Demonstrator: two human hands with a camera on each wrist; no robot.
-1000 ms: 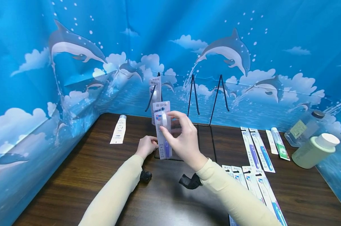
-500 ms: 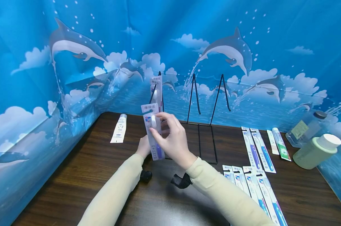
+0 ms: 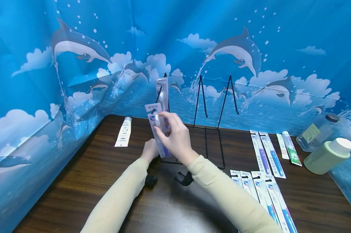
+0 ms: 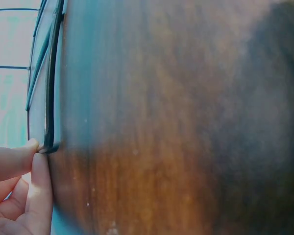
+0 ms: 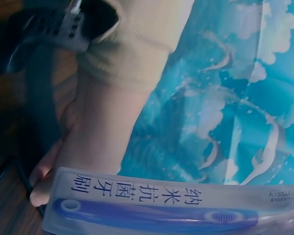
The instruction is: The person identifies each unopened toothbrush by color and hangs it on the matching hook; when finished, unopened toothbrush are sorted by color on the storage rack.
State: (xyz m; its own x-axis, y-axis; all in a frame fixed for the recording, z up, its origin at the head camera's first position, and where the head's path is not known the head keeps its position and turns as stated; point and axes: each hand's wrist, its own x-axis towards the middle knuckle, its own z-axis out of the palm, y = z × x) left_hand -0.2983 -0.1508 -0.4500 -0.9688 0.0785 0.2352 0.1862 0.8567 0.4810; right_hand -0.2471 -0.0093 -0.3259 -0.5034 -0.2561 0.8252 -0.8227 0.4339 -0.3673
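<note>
My right hand pinches a packaged toothbrush by the edges of its clear pack, thumb in front. The purple handle shows in the right wrist view. The pack's hang hole overlaps the tip of the left prong of a black wire rack. More packs hang on that prong behind it. Low at the rack's front left corner is my left hand, its fingertips partly hidden by the pack. The left wrist view shows its thumb and finger pinching the wire corner.
Several packaged toothbrushes lie in rows at right. Beyond them are a green-and-white toothpaste tube, a clear bottle and a green bottle. A white tube lies at left. The rack's other two prongs carry nothing.
My right hand has moved left with the toothbrush pack to the left prong, then slightly up, the pack now tilted. The left hand keeps its place at the rack's corner.
</note>
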